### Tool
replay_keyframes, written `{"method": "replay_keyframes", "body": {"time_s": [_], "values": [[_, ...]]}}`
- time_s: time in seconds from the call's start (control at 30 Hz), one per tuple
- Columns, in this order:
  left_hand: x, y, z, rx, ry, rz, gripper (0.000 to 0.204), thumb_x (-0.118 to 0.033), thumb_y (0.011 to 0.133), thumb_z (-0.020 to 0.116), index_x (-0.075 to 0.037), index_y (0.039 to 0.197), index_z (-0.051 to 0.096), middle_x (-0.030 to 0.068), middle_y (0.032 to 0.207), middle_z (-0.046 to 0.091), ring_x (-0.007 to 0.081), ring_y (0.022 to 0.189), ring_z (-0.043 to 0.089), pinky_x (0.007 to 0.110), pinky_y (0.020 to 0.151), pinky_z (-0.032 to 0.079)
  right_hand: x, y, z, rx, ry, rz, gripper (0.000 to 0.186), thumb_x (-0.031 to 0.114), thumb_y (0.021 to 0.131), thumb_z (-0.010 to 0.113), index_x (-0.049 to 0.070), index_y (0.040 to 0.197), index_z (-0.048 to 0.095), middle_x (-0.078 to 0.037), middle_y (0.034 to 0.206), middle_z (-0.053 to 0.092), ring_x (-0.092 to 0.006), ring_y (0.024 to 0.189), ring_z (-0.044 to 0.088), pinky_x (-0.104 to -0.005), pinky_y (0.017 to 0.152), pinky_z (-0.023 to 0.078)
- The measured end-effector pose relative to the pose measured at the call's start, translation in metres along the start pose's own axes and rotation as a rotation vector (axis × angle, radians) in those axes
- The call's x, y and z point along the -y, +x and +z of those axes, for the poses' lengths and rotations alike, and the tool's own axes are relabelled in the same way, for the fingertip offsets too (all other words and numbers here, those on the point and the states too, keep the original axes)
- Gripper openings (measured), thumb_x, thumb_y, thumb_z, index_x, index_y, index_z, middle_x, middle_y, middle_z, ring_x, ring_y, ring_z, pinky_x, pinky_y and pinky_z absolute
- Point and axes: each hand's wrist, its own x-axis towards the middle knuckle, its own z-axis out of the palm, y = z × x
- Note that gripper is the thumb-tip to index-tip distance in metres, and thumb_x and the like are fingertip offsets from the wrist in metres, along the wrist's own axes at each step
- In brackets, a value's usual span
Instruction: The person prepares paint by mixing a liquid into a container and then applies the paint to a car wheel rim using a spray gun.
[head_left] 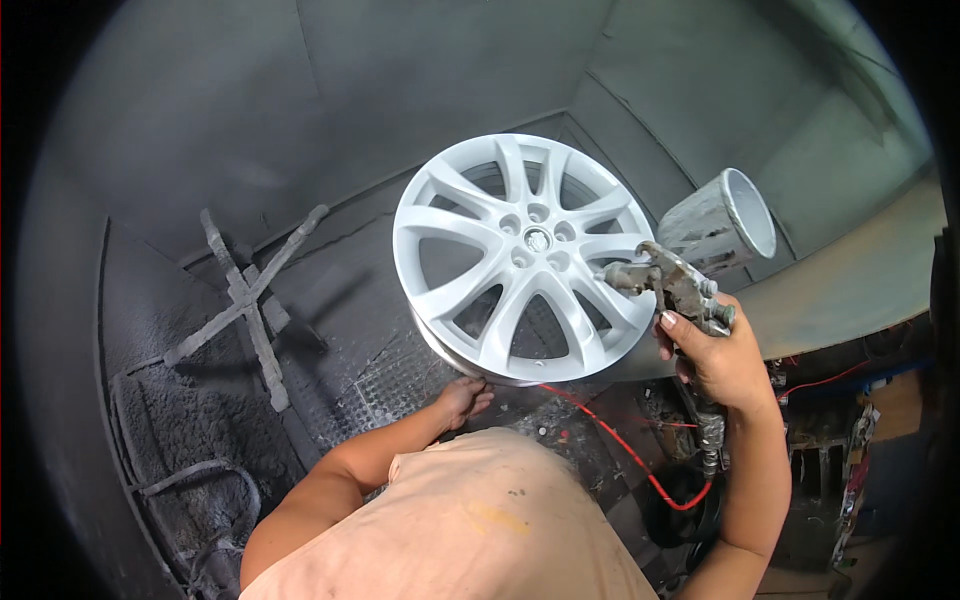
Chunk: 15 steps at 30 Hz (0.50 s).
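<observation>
A white multi-spoke wheel rim [520, 290] with a round centre cap stands before me, face up and tilted. My right hand [725, 355] is wrapped around the handle of a paint-stained spray gun [690, 285] at the wheel's right edge. The gun's nozzle points left, over the spokes. A large, paint-smeared cup [700, 230] sits beyond the gun, its round end turned to the right. From the gun's lower end a red hose [640, 470] loops down and left beneath the wheel. My left hand [465, 402] is at the wheel's near lower edge, fingers curled; what they hold is hidden.
At left stands a coated cross-shaped stand [243, 300]. Grey booth walls [400, 80] enclose the far and left sides. A metal grating [385, 395] lies on the floor below the wheel. Cluttered shelves [850, 450] are at lower right, with a curved hose [215, 470] at lower left.
</observation>
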Motion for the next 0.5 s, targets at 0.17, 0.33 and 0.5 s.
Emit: {"method": "replay_keyframes", "body": {"time_s": [0.17, 0.33, 0.5], "values": [[0.005, 0.003, 0.002, 0.004, -0.006, 0.008, 0.013, -0.019, 0.103, 0.053, -0.009, 0.110, 0.058, 0.0026, 0.107, 0.066, 0.0140, 0.098, 0.064, 0.029, 0.079, 0.057, -0.027, -0.014, -0.033, -0.320, -0.094, -0.023, 0.017, 0.019, 0.093, 0.069, 0.004, 0.091, 0.062, -0.002, 0.072, 0.061, -0.0080, 0.057, 0.055, -0.0230, 0.047, 0.041], [-0.003, -0.004, -0.003, 0.006, -0.062, 0.044, 0.013, -0.016, 0.103, 0.052, -0.007, 0.111, 0.056, 0.0039, 0.102, 0.065, 0.0143, 0.086, 0.066, 0.027, 0.070, 0.057, -0.073, -0.051, -0.075, -0.444, -0.246, 0.125, 0.020, 0.015, 0.092, 0.069, -0.001, 0.103, 0.064, -0.002, 0.079, 0.062, -0.0097, 0.071, 0.056, -0.0277, 0.065, 0.047], [-0.011, -0.008, -0.014, -0.011, -0.019, 0.016, 0.014, -0.016, 0.103, 0.053, -0.009, 0.113, 0.058, 0.0032, 0.112, 0.063, 0.0171, 0.098, 0.063, 0.033, 0.088, 0.053, -0.084, -0.092, -0.052, -0.256, -0.173, 0.269, 0.027, 0.010, 0.090, 0.069, 0.001, 0.115, 0.064, -0.002, 0.077, 0.063, -0.0094, 0.065, 0.057, -0.0264, 0.058, 0.047]]}}
